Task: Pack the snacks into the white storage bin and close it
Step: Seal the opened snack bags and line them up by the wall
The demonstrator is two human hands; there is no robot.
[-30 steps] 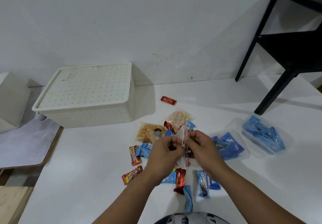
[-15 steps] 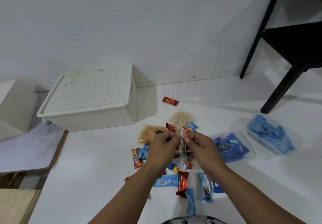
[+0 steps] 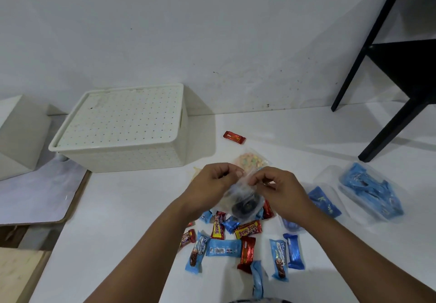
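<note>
The white perforated storage bin (image 3: 132, 137) stands at the back left with its lid on. My left hand (image 3: 212, 184) and my right hand (image 3: 280, 192) both pinch the top of a clear plastic bag (image 3: 243, 202) holding dark round cookies, lifted just above the pile. Below lie several loose snacks (image 3: 236, 246) in blue, red and yellow wrappers. A bag of pastel puffs (image 3: 251, 160) shows just behind my hands. One red bar (image 3: 234, 137) lies alone toward the wall.
Two clear bags of blue-wrapped snacks lie at the right, the nearer (image 3: 325, 202) and the farther (image 3: 372, 194). A black stool (image 3: 398, 83) stands at the back right. A white block (image 3: 21, 135) and a board (image 3: 40, 194) sit left of the bin.
The bag has turned from edge-on to broadside, so the dark cookies inside now show. My hands stayed together over the pile; the camera tilted slightly.
</note>
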